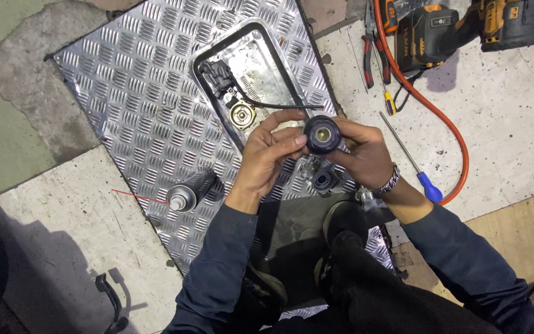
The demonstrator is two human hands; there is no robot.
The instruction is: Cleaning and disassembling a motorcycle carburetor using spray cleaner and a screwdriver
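Nearest the camera are the person's own dark trousers and shoe [346, 224], cut off by the lower edge, with both dark blue sleeves rising from there towards the middle of the view.

Far left, a black curved handle piece [111, 301] lies on the pale floor slab, partly in shadow; what it belongs to is hard to make out. Further right, a spray can [188, 192] with a thin red straw lies on its side on the ribbed metal plate [137, 80], well apart from the hands. In the plate's recessed tray [261, 62] sit a black connector with a cable and a round brass-coloured part [241, 115], just above the left hand.

The left hand [266, 154] is raised over the plate, its fingers curled and its fingertips touching the left side of a round black cap [322, 135] with a shiny brass-coloured centre. The cap is held between the two hands, its open face towards the camera. The right hand [360, 151], with a metal bracelet at the wrist, grasps the cap from the right and behind; its palm hides the cap's back, so the depth of the cap cannot be told. Just below the hands, a second small black round part [324, 180] lies on the plate among shiny metal bits, partly covered by the right hand.

To the right, a blue-handled screwdriver [410, 161] lies on the concrete inside the curve of an orange hose [440, 117]. Red-handled pliers [369, 59] and orange-and-black power tools [465, 28] lie near the top edge, partly cut off.
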